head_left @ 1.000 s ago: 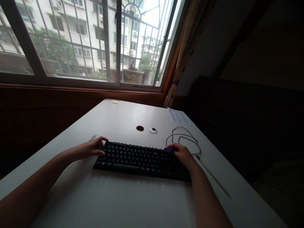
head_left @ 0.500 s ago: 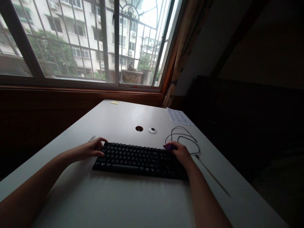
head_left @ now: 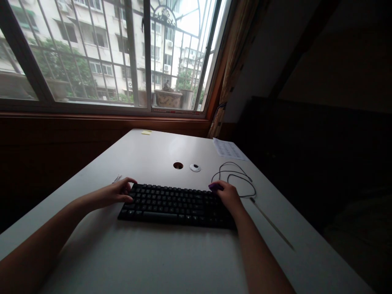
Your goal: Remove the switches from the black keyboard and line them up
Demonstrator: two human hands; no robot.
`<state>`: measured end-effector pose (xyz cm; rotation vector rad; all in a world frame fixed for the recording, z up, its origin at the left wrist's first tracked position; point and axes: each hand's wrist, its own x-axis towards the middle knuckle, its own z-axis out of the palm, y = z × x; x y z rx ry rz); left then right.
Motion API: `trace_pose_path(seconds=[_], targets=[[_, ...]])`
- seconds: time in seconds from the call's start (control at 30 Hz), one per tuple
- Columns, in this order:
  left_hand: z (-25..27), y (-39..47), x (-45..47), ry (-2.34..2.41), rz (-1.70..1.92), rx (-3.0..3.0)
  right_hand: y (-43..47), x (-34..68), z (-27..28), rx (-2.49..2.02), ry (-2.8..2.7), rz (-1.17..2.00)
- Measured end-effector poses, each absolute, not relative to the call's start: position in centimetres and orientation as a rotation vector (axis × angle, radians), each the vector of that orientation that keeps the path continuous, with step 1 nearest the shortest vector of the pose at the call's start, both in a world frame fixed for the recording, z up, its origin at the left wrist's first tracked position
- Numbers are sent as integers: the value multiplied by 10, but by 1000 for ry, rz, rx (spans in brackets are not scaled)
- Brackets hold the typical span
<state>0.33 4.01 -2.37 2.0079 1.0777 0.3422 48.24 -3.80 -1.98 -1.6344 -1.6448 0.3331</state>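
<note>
A black keyboard (head_left: 171, 206) lies on the white table, its long side toward me. My left hand (head_left: 121, 192) grips its left end, thumb on the near side and index finger at the far corner. Over the keyboard's far right part is my right hand (head_left: 228, 196), closed on a small purple object (head_left: 216, 187) whose kind I cannot make out. My right hand and forearm hide the keyboard's right end. Behind that hand a thin black cable (head_left: 240, 175) lies in loose loops.
The white table (head_left: 147, 257) has a round hole (head_left: 178, 165) with a white ring-shaped cover (head_left: 195, 168) beside it. Printed paper (head_left: 229, 149) lies far right, a yellow sticky note (head_left: 146, 132) far left. A thin strip (head_left: 274, 226) lies at right. A barred window (head_left: 107, 53) stands behind.
My right hand has shifted slightly left along the keyboard's far edge with the purple object. My left hand keeps its grip. The whole view has moved a little.
</note>
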Motion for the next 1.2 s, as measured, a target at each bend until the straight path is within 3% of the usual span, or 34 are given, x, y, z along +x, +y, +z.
trace_pose_path(seconds=[0.27, 0.67, 0.93, 1.2], targets=[[-22, 40, 5, 1065, 344, 2021, -44, 493, -12, -1620, -1750, 552], [-27, 42, 2, 1056, 356, 2008, -38, 501, -20, -1686, -1626, 313], [-27, 42, 2, 1064, 342, 2002, -52, 525, -5, -1676, -1559, 568], [-23, 41, 4, 1080, 337, 1996, -52, 523, -13, -1710, -1708, 606]])
